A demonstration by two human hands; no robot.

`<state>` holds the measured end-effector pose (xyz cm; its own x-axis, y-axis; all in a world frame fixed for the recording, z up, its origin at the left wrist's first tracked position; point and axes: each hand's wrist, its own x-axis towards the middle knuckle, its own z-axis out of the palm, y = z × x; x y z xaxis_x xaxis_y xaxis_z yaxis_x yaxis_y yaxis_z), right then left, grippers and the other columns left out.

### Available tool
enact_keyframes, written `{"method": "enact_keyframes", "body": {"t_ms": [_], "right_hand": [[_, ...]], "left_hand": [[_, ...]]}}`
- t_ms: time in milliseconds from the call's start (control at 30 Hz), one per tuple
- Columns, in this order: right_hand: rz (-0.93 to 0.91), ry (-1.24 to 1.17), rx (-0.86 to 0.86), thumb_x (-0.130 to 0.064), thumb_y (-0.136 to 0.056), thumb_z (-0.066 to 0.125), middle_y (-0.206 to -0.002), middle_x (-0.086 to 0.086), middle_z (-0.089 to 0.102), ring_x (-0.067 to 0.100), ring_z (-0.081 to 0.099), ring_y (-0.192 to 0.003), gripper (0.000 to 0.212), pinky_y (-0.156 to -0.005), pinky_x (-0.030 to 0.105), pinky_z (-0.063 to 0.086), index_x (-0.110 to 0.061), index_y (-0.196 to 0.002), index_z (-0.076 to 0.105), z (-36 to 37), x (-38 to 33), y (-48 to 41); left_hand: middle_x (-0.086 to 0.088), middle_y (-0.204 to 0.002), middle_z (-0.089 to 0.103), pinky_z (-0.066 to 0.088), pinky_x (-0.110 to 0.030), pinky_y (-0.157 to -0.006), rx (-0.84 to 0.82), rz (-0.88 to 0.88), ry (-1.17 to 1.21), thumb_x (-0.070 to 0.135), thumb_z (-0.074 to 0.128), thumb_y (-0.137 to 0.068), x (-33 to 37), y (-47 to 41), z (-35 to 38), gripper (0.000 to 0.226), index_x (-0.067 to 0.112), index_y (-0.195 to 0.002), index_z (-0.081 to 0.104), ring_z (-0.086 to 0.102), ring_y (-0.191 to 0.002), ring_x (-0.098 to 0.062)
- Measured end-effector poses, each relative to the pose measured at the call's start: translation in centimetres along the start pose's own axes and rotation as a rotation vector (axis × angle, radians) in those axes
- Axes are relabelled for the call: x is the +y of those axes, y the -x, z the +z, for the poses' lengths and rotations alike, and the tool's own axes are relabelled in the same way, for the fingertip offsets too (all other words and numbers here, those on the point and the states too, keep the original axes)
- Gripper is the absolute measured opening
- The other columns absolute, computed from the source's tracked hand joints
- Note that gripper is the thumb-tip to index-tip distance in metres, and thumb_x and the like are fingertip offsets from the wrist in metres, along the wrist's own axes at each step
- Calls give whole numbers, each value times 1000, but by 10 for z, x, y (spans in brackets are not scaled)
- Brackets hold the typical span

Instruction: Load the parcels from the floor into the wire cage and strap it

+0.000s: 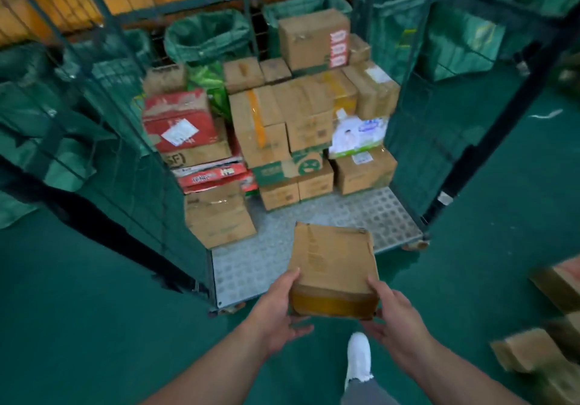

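Observation:
I carry a worn brown cardboard parcel with yellow tape on its near side, held in front of me over the cage's front edge. My left hand grips its left side, thumb on top and fingers beneath. My right hand grips its right side the same way. The wire cage stands open toward me, with a perforated metal floor. Several stacked parcels fill its back half: brown cartons, a red box, a large carton on top.
More brown parcels lie on the green floor at the right edge. Green sacks hang behind and beside the cage. My white shoe is on the floor below the parcel. The cage's right door stands swung open.

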<state>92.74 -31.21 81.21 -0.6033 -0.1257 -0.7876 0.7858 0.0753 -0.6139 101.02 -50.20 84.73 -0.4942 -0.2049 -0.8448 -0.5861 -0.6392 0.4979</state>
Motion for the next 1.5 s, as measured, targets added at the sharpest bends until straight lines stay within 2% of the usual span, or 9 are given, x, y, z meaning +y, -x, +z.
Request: {"method": "enact_keyframes", "body": {"t_ms": [233, 433, 633, 800, 967, 1067, 1200, 1300, 1500], "right_hand": [[-46, 97, -137, -55, -92, 68, -114, 1, 65, 29, 69, -105, 36, -92, 42, 57, -25, -110, 60, 77, -117, -82], [-113, 171, -238, -51, -94, 68, -115, 7, 67, 27, 67, -106, 38, -82, 36, 58, -19, -113, 60, 160, -186, -127], [-185, 225, -385, -42, -95, 70, -107, 6, 70, 24, 68, -102, 33, -75, 31, 56, -15, -110, 60, 277, -234, -143], [-287, 356, -435, -47, -99, 61, -104, 2, 68, 21, 68, -96, 27, -77, 33, 55, -23, -112, 60, 391, -278, -164], [-351, 402, -484, -49, -99, 56, -108, -5, 73, 21, 72, -102, 20, -98, 50, 56, -39, -117, 59, 507, -333, -182], [-392, 438, -511, -53, -95, 59, -108, -7, 75, 19, 71, -102, 21, -97, 48, 56, -42, -113, 61, 572, -359, -207], [-330, 422, -479, -43, -102, 57, -96, -6, 76, 12, 75, -76, 12, -65, 29, 59, -35, -111, 60, 609, -366, -240], [-333, 445, -439, -41, -101, 56, -97, -6, 77, 13, 75, -81, 15, -69, 30, 54, -31, -110, 62, 641, -374, -269], [-326, 436, -483, -28, -100, 53, -105, -3, 75, 15, 71, -94, 15, -71, 27, 51, -22, -107, 65, 706, -391, -314]], "left_hand": [[-13, -132, 60, 53, -54, -100, 181, 108, 257, 50, 66, -94, 104, -55, 16, 44, 27, -130, 55, 63, -112, -37], [-21, -140, 50, 41, -54, -113, 195, 109, 581, 56, 73, -86, 166, -96, 37, 64, 22, -136, 51, 44, -137, -42], [-22, -118, 72, 54, -47, -103, 226, 250, 702, 46, 81, -83, 263, -132, -9, 58, 12, -127, 65, 68, -112, -35], [-21, -107, 70, 61, -40, -75, 277, 350, 736, 37, 71, -95, 373, -162, -79, 45, 3, -123, 64, 70, -92, -31], [-22, -106, 71, 58, -47, -97, 305, 394, 677, 38, 69, -96, 494, -194, -147, 36, 6, -111, 63, 71, -100, -34], [-15, -84, 75, 64, -35, -69, 296, 441, 666, 41, 67, -96, 569, -235, -183, 39, 5, -111, 67, 73, -76, -26], [-16, -107, 69, 63, -38, -78, 318, 428, 685, 44, 71, -93, 636, -273, -210, 48, 6, -122, 64, 70, -95, -29], [-15, -104, 62, 58, -40, -88, 328, 419, 708, 39, 69, -96, 676, -298, -225, 31, 10, -102, 60, 66, -89, -27], [-14, -122, 65, 62, -38, -75, 359, 548, 696, 50, 74, -89, 735, -357, -261, 54, 16, -127, 58, 67, -105, -28]]}}
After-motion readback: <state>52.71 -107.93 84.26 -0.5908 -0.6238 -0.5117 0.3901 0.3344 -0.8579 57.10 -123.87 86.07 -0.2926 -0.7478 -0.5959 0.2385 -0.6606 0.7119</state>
